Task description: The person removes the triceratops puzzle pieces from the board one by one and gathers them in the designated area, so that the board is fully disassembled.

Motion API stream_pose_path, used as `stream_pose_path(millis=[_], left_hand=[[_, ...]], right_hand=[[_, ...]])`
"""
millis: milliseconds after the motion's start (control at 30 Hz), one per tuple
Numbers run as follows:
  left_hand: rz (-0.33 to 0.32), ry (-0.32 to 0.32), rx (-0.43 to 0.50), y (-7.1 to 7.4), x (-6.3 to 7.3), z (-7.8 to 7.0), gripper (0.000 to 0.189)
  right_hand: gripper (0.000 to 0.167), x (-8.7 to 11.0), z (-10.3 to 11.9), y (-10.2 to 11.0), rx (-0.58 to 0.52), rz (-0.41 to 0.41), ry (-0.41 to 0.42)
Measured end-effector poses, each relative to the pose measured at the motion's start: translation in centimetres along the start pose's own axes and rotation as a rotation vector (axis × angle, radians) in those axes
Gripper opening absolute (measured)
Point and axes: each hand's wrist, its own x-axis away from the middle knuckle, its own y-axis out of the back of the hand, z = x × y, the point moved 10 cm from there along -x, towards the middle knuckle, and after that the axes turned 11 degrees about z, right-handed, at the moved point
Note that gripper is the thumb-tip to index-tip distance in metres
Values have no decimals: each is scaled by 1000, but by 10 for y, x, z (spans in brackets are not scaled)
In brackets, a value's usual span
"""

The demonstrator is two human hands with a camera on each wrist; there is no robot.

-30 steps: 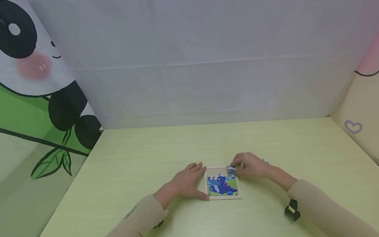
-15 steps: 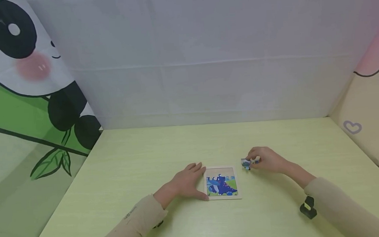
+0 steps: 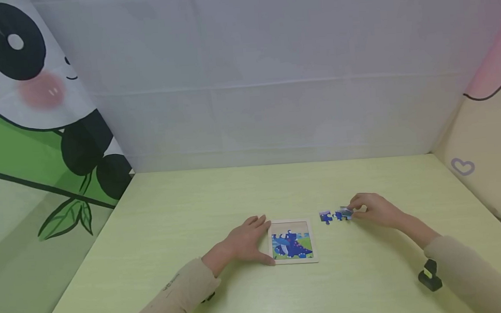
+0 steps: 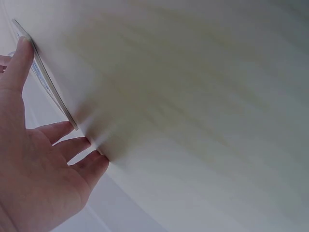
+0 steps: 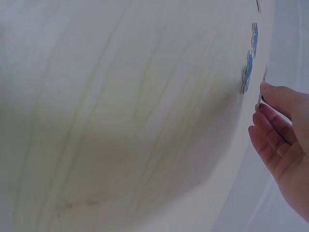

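Note:
A jigsaw puzzle board (image 3: pixel 314 246) with a pale wooden rim lies flat on the table; a blue dinosaur picture fills its lower part, and bare wood shows along the top. My left hand (image 3: pixel 245 243) is spread along the board's left side, thumb at the near corner and fingertips at the far one. In the left wrist view, the thumb lies on the edge of the board (image 4: pixel 54 92). To the right, my right hand (image 3: pixel 376 209) pinches a thin puzzle piece (image 5: pixel 264 77) between thumb and fingers. Beside it lie loose blue puzzle pieces (image 3: pixel 326 217).
The pale yellow-green table (image 3: pixel 218 197) reaches back to a white cloth wall (image 3: pixel 283 120). Printed cloth panels flank it on both sides. A black wrist device (image 3: pixel 430 276) is strapped under the right sleeve.
My right hand has lifted its puzzle piece away from the board's upper right corner and moved right, past the loose pieces, which now show fully. My left hand has stayed in place.

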Motion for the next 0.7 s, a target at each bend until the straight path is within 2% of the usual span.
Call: stream_pose_path(millis=[367, 700], left_hand=[[-4, 8, -3, -1, -1, 1, 101], [-2, 7, 2, 0, 0, 0, 100]], right_hand=[[14, 15, -23, 4, 65, -1, -19], [15, 16, -27, -1, 37, 12, -28]])
